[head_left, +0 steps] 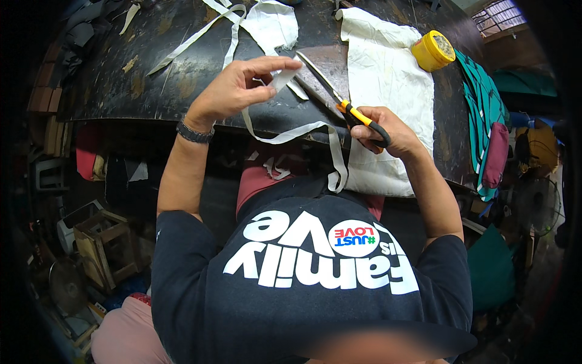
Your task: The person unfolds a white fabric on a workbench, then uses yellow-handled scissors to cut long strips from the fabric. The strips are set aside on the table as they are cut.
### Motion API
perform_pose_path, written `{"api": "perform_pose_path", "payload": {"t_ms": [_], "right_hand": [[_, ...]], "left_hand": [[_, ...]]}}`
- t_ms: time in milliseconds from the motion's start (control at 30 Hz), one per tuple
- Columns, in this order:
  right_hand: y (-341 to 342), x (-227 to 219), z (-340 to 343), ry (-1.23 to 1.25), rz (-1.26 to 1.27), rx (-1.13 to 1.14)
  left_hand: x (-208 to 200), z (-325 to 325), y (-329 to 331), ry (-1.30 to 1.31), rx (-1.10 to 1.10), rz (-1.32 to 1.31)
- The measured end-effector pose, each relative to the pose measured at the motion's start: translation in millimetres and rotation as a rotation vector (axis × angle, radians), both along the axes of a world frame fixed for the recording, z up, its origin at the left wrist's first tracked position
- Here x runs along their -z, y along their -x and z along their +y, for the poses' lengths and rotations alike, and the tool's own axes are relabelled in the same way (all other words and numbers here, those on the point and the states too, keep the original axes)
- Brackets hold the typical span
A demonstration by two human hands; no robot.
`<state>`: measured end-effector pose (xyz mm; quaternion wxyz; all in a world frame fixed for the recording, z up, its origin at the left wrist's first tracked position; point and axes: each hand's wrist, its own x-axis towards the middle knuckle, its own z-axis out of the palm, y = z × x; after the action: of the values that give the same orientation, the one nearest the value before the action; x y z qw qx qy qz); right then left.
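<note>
My left hand (233, 90) is closed in a pinch on a small end of white cloth (285, 77), with its fingers pointing right over the table edge. My right hand (391, 132) grips scissors (362, 115) by their yellow and black handles. Their blades are spread apart and point up and left, with the upper tip close to my left fingertips. A long white cloth strip (291, 134) curves from below my left hand along the table edge and hangs in a loop over my lap. Whether it joins the pinched piece is hard to see.
On the worn black table (188, 67) lie a wide white cloth (388, 79), more white strips (206, 39) and a white scrap (273, 27). A yellow tub (431, 51) stands on the wide cloth. Green cloth (476, 103) hangs at the right edge. A wooden stool (109, 249) stands lower left.
</note>
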<state>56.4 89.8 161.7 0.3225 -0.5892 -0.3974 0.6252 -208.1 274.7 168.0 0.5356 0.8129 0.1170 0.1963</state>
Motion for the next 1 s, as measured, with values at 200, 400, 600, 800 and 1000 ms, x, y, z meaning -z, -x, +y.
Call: {"api": "perform_pose_path", "payload": {"t_ms": [200,400,600,800,1000], "right_hand": [[5.8,-2.9,-9.3,-0.023,-0.018,0.129],[15.6,-12.6,-34.6,-0.047,0.018,0.21],[15.8,-14.7,-66.0,-0.071,-0.011,0.374],[1.6,-12.9,-102.1,-0.045,-0.046,0.533],[0.1,-1.6,-116.4,0.009,-0.116,0.584]], "left_hand": [[-33.3,89.3,-14.0,0.343,-0.291,-0.387],[-48.1,264.9,-28.4,-0.051,-0.567,-0.563],[-3.7,348.5,-12.4,-0.208,-0.952,-0.528],[0.1,352.9,19.7,-0.303,-1.11,-0.323],[-18.3,353.4,42.4,-0.542,-1.219,-0.066]]}}
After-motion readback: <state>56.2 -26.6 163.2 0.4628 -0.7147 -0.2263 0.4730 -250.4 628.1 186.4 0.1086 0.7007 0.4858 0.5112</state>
